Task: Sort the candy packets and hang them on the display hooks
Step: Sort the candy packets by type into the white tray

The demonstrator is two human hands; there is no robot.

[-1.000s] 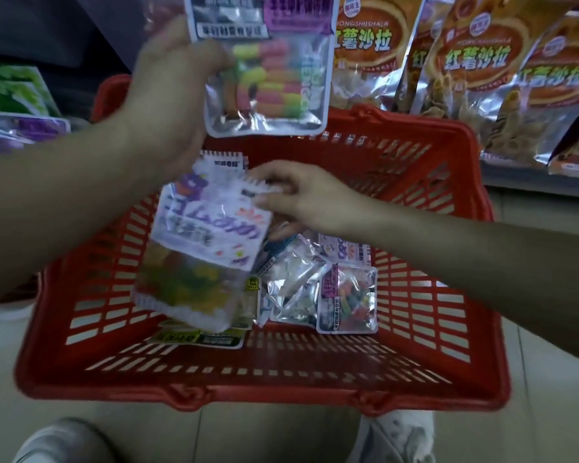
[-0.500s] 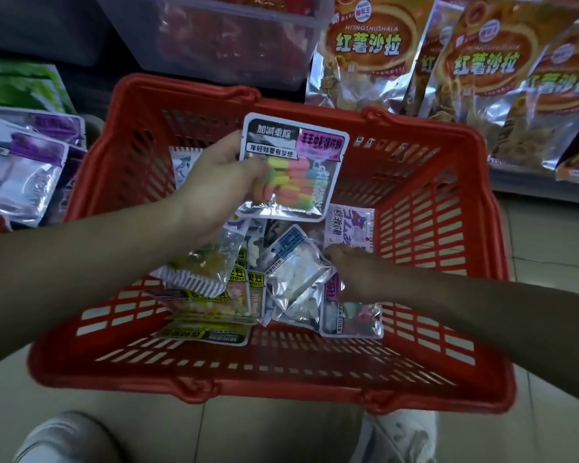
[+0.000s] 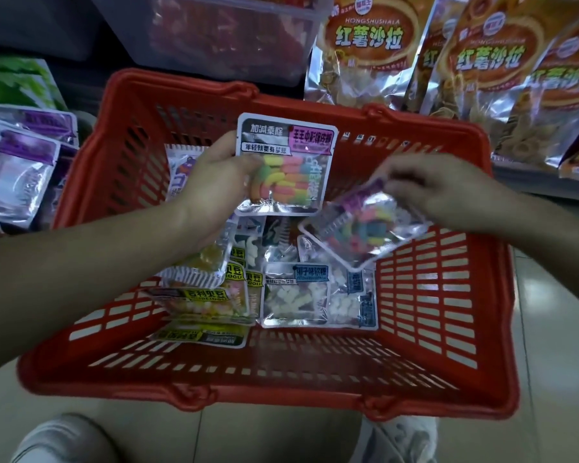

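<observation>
Left hand (image 3: 211, 183) still grips gummy packet (image 3: 291, 152); right hand (image 3: 442, 188) now pinches second packet (image 3: 361, 233) above basket (image 3: 281, 387).

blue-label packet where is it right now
Head view: the blue-label packet lies on the basket floor near the middle, right of the yellow-label packets, nearer the wearer than the right hand.

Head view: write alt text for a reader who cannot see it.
The left hand holds a rainbow gummy packet upright and the right hand pinches a second packet, blurred, both over a red basket of candy packets. Orange snack bags stand behind.
</observation>
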